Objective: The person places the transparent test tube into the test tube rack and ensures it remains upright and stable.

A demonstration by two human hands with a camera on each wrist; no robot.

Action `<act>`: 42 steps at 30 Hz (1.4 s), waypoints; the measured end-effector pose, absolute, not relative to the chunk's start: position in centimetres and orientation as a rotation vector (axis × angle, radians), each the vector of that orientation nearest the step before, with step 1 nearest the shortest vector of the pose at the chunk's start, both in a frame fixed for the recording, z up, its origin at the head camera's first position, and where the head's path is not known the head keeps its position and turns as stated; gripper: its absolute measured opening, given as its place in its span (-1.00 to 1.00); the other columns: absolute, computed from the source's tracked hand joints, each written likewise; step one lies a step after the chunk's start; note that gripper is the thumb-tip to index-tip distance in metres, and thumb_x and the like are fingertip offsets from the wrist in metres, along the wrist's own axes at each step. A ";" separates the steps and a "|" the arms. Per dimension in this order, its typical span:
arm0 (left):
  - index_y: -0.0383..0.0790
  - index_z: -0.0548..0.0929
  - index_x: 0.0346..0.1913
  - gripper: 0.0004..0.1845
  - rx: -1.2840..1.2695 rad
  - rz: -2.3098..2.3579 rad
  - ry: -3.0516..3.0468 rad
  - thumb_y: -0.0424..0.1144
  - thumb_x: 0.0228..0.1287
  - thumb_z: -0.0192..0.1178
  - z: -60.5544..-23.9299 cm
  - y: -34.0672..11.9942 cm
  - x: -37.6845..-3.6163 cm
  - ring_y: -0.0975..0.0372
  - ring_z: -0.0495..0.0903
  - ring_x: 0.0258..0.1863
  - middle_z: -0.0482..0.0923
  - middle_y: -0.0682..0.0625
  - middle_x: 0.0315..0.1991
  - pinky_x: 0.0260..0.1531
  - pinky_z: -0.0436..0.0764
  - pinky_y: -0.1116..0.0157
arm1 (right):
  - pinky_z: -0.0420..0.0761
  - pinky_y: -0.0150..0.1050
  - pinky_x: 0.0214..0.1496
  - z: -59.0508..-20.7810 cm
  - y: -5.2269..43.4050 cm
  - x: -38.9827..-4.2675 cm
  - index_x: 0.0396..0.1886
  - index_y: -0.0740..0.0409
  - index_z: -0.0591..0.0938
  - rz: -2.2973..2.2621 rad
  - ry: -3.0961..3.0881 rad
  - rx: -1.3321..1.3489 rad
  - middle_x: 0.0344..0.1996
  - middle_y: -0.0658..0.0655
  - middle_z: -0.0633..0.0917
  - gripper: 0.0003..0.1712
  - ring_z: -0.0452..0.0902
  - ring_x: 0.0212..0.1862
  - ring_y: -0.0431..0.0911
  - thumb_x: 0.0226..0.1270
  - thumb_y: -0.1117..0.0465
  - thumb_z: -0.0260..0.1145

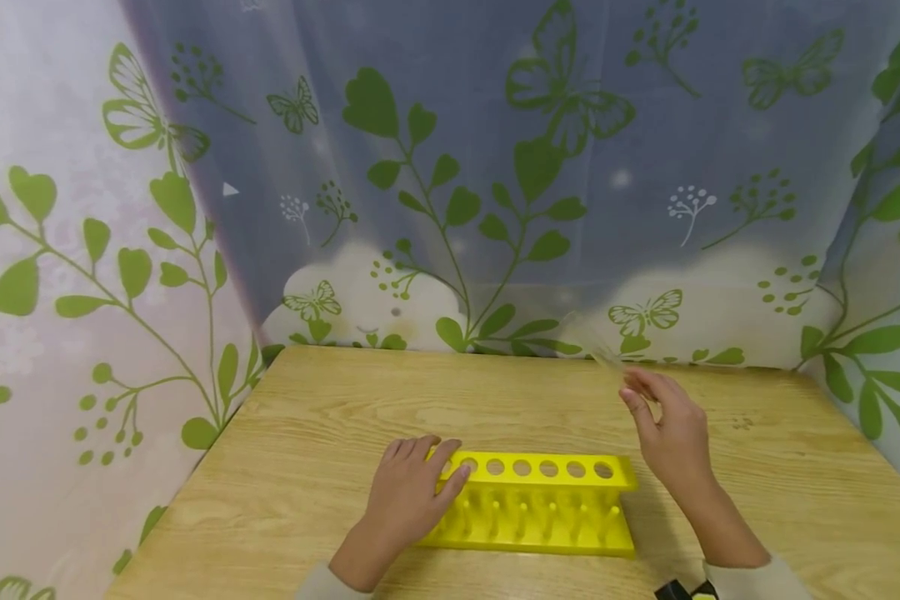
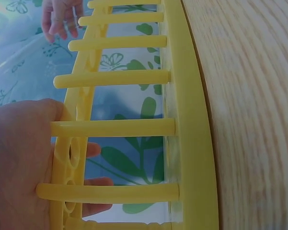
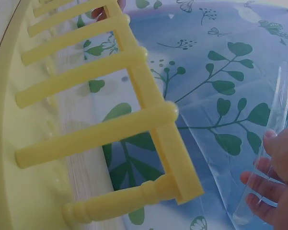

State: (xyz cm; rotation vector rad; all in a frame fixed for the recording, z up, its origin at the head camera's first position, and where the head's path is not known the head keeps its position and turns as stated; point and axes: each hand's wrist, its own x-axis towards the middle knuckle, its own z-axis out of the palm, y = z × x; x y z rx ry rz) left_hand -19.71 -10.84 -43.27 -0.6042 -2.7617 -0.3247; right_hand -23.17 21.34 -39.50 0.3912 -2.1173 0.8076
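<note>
A yellow test tube rack (image 1: 547, 542) with a row of holes along its top bar and upright pegs below stands on the table. At its left end my left hand (image 1: 412, 496) grips the top bar, thumb on the near side; in the left wrist view, fingertips (image 2: 98, 196) show behind the bar. My right hand (image 1: 675, 433) is raised beyond the rack's right end. Between its thumb and fingers it holds a clear glass test tube (image 3: 280, 98), tilted, faint in the head view. No tube shows in the rack.
The wood-grain table (image 1: 330, 400) reaches back to a hanging cloth (image 1: 450, 250) printed with leaves and butterflies, which also encloses both sides. A small black and yellow object (image 1: 675, 590) shows at the bottom edge, near the right sleeve (image 1: 750, 579).
</note>
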 end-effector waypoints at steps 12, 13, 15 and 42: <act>0.01 0.54 0.22 -0.50 -0.622 -0.332 -2.767 0.19 0.51 -0.21 -43.5 -10.7 -19.6 0.07 0.52 0.10 0.55 -0.04 0.10 0.17 0.40 0.03 | 0.36 -0.59 -0.10 -38.9 20.8 -22.1 0.00 0.34 0.63 0.815 -2.063 0.429 -0.26 0.25 0.71 -0.67 0.61 -0.22 0.11 0.21 0.44 0.35; 0.01 0.54 0.22 -0.50 -0.624 -0.331 -2.767 0.18 0.52 -0.21 -43.5 -10.7 -19.6 0.07 0.52 0.10 0.55 -0.04 0.10 0.17 0.40 0.03 | 0.35 -0.63 -0.09 -38.9 20.7 -22.1 0.00 0.34 0.63 0.817 -2.057 0.431 -0.26 0.25 0.71 -0.67 0.61 -0.23 0.12 0.21 0.44 0.35; 0.01 0.54 0.22 -0.50 -0.622 -0.328 -2.771 0.18 0.51 -0.21 -43.5 -10.7 -19.6 0.07 0.52 0.10 0.55 -0.04 0.10 0.17 0.40 0.03 | 0.33 -0.68 -0.07 -38.9 20.7 -22.0 -0.01 0.34 0.63 0.821 -2.045 0.436 -0.27 0.25 0.71 -0.68 0.63 -0.24 0.12 0.21 0.44 0.35; 0.02 0.56 0.19 -0.50 -0.582 -0.296 -2.731 0.19 0.51 -0.20 -43.5 -10.8 -19.8 0.09 0.53 0.07 0.58 -0.03 0.06 0.14 0.42 0.05 | 0.49 -0.68 -0.16 -36.6 19.6 -20.8 -0.04 0.42 0.54 1.030 -1.998 0.557 -0.31 0.16 0.63 -0.61 0.50 -0.06 -0.61 0.11 0.64 0.31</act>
